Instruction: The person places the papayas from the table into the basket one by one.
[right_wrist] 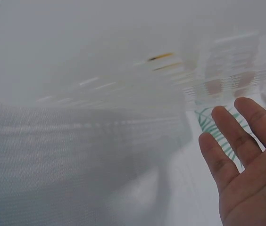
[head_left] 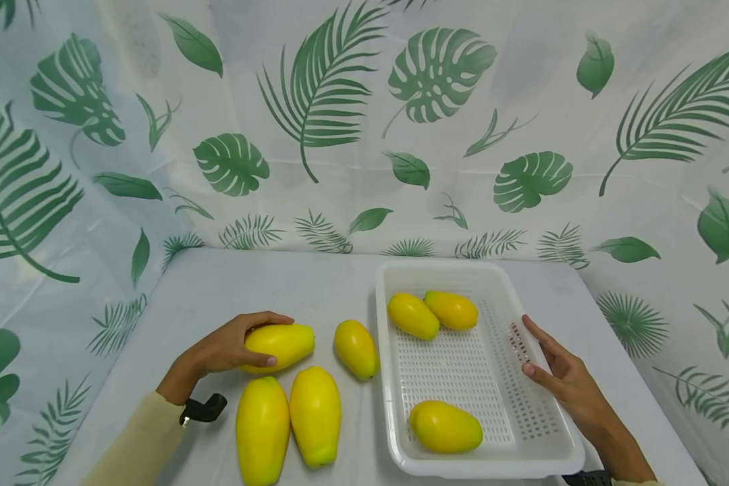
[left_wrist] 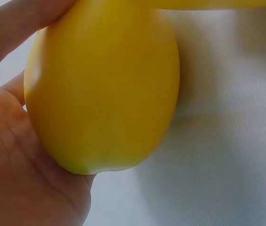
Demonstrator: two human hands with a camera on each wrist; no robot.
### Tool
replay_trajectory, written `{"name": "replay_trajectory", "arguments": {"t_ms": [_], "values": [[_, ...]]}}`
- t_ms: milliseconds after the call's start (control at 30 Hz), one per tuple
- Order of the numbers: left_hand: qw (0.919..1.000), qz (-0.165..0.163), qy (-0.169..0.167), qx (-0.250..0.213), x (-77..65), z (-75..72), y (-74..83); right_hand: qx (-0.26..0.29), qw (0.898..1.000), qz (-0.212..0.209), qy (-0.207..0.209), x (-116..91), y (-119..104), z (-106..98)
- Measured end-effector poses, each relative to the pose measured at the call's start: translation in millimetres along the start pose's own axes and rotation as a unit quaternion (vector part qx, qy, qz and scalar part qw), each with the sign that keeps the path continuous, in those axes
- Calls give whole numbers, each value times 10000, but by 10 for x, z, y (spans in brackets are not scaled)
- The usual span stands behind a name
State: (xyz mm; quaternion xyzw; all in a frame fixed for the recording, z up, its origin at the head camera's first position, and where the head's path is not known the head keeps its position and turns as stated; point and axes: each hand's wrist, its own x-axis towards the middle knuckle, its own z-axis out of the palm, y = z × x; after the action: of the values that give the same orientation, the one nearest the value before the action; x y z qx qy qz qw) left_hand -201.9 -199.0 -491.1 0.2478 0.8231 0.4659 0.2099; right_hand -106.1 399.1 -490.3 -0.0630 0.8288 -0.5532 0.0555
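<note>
On the left of the table, my left hand (head_left: 233,343) grips a yellow papaya (head_left: 288,345) lying sideways, thumb on the near side and fingers over the far side. The left wrist view shows the fruit's rounded, greenish end (left_wrist: 104,141) against the palm. My right hand (head_left: 574,388) holds the right side of a white plastic basket (head_left: 389,378), its thumb over the rim and fingers behind the perforated wall. In the right wrist view those fingers (right_wrist: 236,136) look nearly straight beside the wall. Inside the basket lie three papayas, two at the far end and one papaya (head_left: 445,426) near the front.
Two papayas lie side by side, a left papaya (head_left: 263,432) and a right papaya (head_left: 316,415), nearest me. Another papaya (head_left: 356,349) rests close to the basket's left wall. A leaf-patterned curtain (head_left: 340,196) borders the white table (head_left: 267,277) at the back and sides.
</note>
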Motion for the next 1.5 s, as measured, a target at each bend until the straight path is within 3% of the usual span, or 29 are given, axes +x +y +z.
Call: {"name": "replay_trajectory", "arguments": {"t_ms": [333, 833, 1500], "values": [[9999, -46, 117, 86, 11, -6, 23, -46, 10000, 65, 40, 2, -14, 1], [9994, 284, 162, 134, 103, -80, 388, -27, 10000, 59, 58, -7, -5, -4], [9980, 613, -152, 73, 345, -59, 844, 3, 9999, 93, 79, -6, -5, 12]]}}
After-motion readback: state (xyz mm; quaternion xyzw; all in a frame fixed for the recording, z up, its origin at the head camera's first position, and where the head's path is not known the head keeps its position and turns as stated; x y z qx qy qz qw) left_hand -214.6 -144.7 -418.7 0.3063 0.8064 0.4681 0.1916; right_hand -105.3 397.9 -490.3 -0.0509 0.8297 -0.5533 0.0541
